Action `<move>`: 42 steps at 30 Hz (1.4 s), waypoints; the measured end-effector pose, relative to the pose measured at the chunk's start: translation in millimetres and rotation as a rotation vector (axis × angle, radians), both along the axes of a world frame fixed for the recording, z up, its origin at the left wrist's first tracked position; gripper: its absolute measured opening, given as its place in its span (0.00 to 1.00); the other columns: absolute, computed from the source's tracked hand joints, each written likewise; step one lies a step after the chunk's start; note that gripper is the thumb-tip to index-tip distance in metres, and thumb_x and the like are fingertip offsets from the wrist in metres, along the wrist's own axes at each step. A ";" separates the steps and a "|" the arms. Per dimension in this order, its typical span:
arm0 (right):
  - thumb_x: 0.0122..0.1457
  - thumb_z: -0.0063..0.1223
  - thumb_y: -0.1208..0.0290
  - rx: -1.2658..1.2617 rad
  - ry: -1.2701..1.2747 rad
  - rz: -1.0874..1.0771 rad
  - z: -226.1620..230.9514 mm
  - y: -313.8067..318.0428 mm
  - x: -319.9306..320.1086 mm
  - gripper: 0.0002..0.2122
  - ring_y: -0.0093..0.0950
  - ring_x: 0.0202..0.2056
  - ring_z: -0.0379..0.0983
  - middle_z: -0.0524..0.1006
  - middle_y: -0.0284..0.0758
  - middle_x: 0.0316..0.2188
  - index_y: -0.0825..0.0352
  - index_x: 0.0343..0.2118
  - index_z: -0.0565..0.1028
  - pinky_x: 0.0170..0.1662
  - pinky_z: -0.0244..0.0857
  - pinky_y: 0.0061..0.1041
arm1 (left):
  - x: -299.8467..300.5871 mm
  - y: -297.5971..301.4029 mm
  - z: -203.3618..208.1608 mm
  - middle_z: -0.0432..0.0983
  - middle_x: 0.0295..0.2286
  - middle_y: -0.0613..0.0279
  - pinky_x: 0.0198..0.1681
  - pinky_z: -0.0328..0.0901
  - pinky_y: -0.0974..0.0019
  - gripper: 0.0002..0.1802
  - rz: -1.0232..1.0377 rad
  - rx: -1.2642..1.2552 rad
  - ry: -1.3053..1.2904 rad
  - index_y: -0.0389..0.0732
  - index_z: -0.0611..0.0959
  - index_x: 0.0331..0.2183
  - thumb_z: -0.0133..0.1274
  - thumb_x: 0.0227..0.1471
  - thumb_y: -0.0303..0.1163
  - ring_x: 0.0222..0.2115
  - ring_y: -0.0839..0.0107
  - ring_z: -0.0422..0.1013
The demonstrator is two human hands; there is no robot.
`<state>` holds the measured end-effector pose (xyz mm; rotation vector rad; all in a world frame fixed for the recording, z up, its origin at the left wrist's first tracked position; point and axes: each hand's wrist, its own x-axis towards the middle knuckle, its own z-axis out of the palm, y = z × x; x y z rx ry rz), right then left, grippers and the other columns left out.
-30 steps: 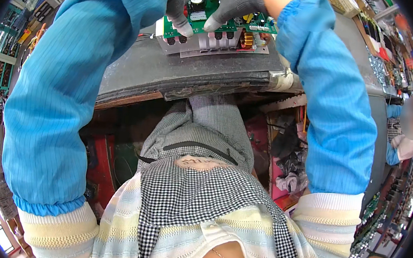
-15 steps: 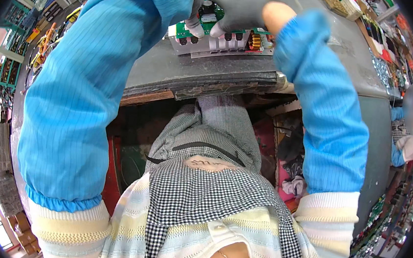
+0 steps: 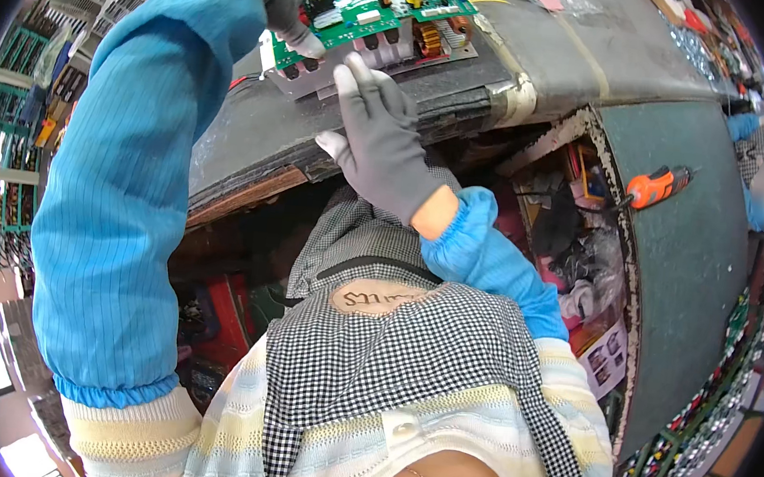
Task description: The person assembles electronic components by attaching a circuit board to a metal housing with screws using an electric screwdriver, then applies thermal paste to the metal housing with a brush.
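Note:
A green circuit board (image 3: 369, 19) with a black capacitor, yellow parts and white connectors lies over a grey metal heat sink (image 3: 389, 50) near the bench's front edge. A copper-wound coil (image 3: 429, 38) shows under its front right side. My left hand (image 3: 290, 11), in a grey glove with pale fingertips, grips the board at its left part; some of its fingers are hidden. My right hand (image 3: 380, 138), gloved alike, is held in front of the board with fingers stretched and thumb apart. Its fingertips are close to the heat sink; whether they touch, I cannot tell.
An orange and black power screwdriver (image 3: 657, 187) is on the dark green surface at the right. Below the worn bench edge (image 3: 259, 193), an open space holds bags and cloths (image 3: 578, 283). Racks of boards (image 3: 12, 106) stand at the far left. Another person's blue sleeve (image 3: 742, 126) shows far right.
My right hand has come off the board and moved down toward me, its fingers now stretched out. My left hand stays at the board. The view has turned, bringing the screwdriver into sight.

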<state>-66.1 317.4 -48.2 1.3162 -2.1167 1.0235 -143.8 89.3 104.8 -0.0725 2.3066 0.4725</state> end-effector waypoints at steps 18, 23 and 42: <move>0.59 0.56 0.51 -0.006 -0.147 -0.070 -15.2 -28.8 -6.4 0.39 0.51 0.61 0.57 0.61 0.55 0.62 0.75 0.65 0.56 0.60 0.51 0.50 | -15.1 -5.5 -3.5 0.82 0.41 0.50 0.51 0.69 0.56 0.45 -0.209 -0.544 0.097 0.38 0.78 0.49 0.73 0.36 0.58 0.43 0.56 0.76; 0.60 0.55 0.50 0.000 -0.173 -0.044 -14.6 -28.9 -4.1 0.40 0.51 0.64 0.54 0.59 0.55 0.63 0.74 0.66 0.54 0.61 0.49 0.51 | -6.0 -0.3 4.6 0.82 0.40 0.53 0.49 0.70 0.57 0.40 -0.210 -0.477 0.112 0.39 0.82 0.47 0.72 0.39 0.57 0.40 0.59 0.76; 0.60 0.55 0.50 0.051 -0.162 -0.048 -3.2 -21.4 -2.4 0.39 0.53 0.63 0.55 0.59 0.55 0.64 0.74 0.65 0.56 0.63 0.51 0.52 | -7.1 4.6 7.1 0.81 0.42 0.51 0.51 0.68 0.56 0.40 -0.237 -0.558 0.104 0.40 0.79 0.50 0.74 0.37 0.50 0.44 0.56 0.76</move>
